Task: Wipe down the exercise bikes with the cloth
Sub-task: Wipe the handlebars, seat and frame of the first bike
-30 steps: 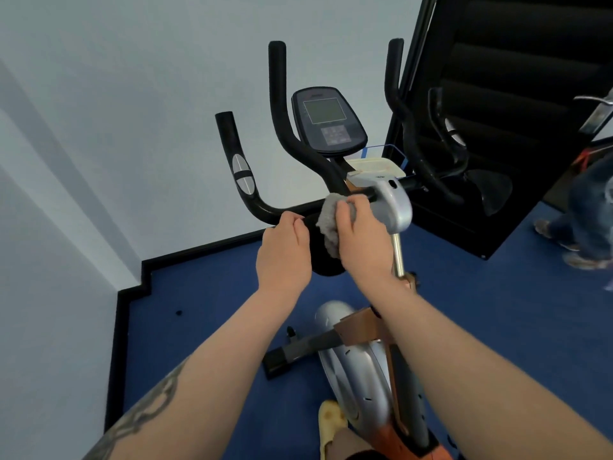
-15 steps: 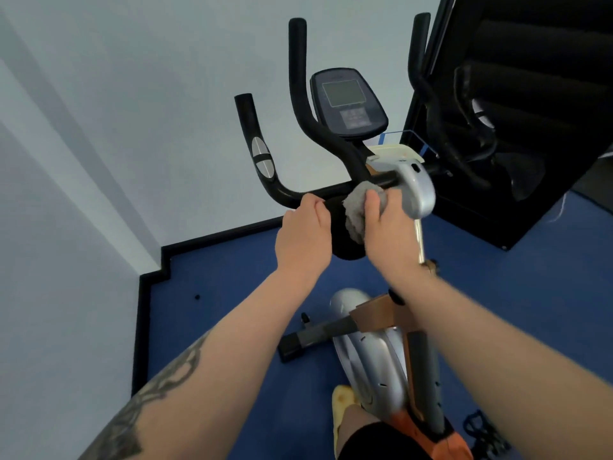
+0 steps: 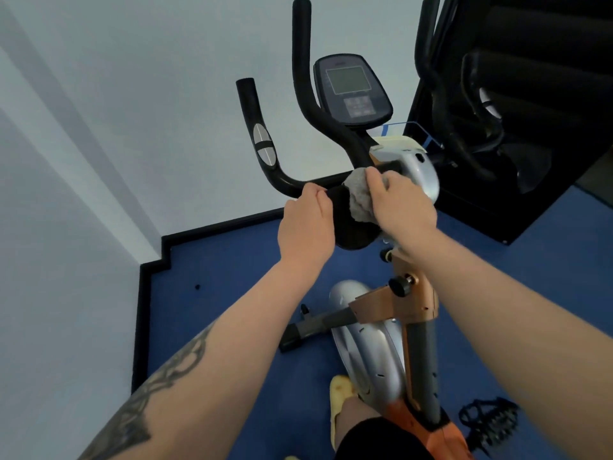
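Gripping cloth (image 3: pixel 360 197); right hand (image 3: pixel 401 207)

We held both forearms extended forward, our left hand (image 3: pixel 306 224) curled in a grip with knuckles up, our right hand (image 3: pixel 399 202) beside it, fingers bent and pinching, left forearm tattooed.

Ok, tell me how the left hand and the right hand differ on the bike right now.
The left hand grips the bare black handlebar; the right hand presses a grey cloth against it. The left hand sits out towards the bend, the right hand beside the silver housing. Both have their fingers curled over the same bar.
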Demonstrator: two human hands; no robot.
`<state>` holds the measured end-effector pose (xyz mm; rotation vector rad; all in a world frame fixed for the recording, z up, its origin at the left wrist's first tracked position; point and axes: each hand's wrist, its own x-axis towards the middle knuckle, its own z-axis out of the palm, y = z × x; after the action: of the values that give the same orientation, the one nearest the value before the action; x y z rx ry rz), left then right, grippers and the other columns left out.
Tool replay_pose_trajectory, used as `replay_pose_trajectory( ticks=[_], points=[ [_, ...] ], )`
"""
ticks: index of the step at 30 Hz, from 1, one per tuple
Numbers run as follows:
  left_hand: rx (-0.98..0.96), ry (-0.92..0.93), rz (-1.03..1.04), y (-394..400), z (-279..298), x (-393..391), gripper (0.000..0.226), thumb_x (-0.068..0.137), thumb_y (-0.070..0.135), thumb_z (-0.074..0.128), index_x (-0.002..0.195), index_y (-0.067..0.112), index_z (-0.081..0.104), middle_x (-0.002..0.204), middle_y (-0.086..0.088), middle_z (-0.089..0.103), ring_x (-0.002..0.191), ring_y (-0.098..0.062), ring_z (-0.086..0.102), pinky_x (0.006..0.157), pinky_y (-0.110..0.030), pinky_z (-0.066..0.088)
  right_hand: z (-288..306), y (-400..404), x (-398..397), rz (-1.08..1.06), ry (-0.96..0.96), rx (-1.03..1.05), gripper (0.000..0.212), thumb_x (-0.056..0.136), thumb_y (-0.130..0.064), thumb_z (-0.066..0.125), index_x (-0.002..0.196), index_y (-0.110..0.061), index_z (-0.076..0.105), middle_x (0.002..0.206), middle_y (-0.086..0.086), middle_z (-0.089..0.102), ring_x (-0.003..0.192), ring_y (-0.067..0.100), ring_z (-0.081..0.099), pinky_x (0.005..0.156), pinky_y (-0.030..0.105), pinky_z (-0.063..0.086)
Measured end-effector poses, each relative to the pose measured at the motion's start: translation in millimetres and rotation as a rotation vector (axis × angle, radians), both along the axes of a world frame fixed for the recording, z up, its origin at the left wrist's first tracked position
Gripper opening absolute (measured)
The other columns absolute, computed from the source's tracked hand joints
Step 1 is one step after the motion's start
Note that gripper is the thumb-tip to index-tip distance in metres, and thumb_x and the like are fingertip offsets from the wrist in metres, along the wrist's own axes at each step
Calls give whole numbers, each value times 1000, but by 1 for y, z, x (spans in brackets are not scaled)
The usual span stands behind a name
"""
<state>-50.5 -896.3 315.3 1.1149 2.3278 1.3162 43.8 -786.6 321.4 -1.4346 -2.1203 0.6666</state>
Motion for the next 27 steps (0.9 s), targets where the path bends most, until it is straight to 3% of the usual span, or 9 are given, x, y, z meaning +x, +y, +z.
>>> replay_pose_trajectory(
  ticks=[4, 7, 9, 13, 16, 18, 21, 25, 27],
  points=[
    [-18, 11, -3, -1, 2, -1, 31, 105, 28, 26, 111, 16, 54, 86, -7, 55, 91, -36, 57, 73, -46, 47, -31, -29, 7, -26, 8, 169, 35, 104, -25, 28, 129, -12, 50, 115, 17, 55, 98, 29, 43, 75, 32, 25],
    [-50, 28, -22, -1, 2, -3, 30, 104, 28, 26, 111, 16, 53, 90, -12, 59, 87, -36, 57, 68, -42, 45, -12, -14, 0, -189, 124, 80, 43, 104, -34, 22, 120, -16, 58, 113, 11, 54, 103, 24, 42, 87, 38, 29],
    [-42, 21, -17, 0, 1, -3, 31, 104, 27, 26, 111, 15, 53, 87, -12, 58, 87, -36, 57, 65, -40, 42, 3, -3, -8, -134, 184, 13, 35, 105, -30, 28, 118, -13, 56, 109, 10, 58, 104, 27, 51, 91, 43, 36],
    [-20, 4, 6, 2, -4, -2, 32, 104, 28, 26, 114, 16, 54, 89, -12, 58, 85, -34, 55, 63, -36, 37, -3, -24, -6, 14, 268, -13, 29, 103, -16, 36, 130, -8, 41, 124, 15, 50, 103, 29, 51, 74, 37, 43],
    [-4, 5, -4, 3, -6, -3, 33, 104, 30, 26, 117, 18, 54, 93, -15, 59, 81, -33, 55, 63, -35, 36, -16, -36, 7, 65, 197, 59, 35, 103, -42, 36, 119, -13, 42, 108, 11, 59, 89, 31, 59, 71, 41, 47],
    [-4, 5, -7, 4, -7, -3, 33, 104, 31, 26, 116, 18, 54, 93, -17, 59, 76, -30, 53, 62, -34, 35, -12, -24, 6, 95, 97, 51, 40, 100, -53, 33, 113, -16, 41, 92, 4, 58, 78, 26, 54, 66, 38, 39],
    [2, 2, -9, 4, -10, -5, 33, 104, 32, 25, 114, 20, 54, 88, -13, 58, 72, -26, 50, 59, -33, 32, -2, -11, 3, 87, 11, 13, 41, 100, -57, 29, 108, -18, 41, 88, 4, 56, 80, 26, 53, 66, 36, 35],
    [1, -22, 10, 4, -13, -5, 31, 104, 33, 27, 115, 24, 55, 86, -11, 56, 71, -22, 49, 59, -32, 31, -21, -40, 10, 30, 209, -5, 47, 97, -58, 26, 117, -18, 41, 94, 7, 64, 87, 33, 63, 74, 46, 51],
    [0, -16, 23, 2, -12, -4, 30, 104, 33, 29, 113, 25, 56, 87, -9, 58, 75, -22, 51, 59, -32, 33, -24, -35, 17, 79, 95, 41, 44, 96, -59, 26, 112, -20, 37, 87, 3, 61, 80, 29, 61, 65, 41, 49]
  ],
)
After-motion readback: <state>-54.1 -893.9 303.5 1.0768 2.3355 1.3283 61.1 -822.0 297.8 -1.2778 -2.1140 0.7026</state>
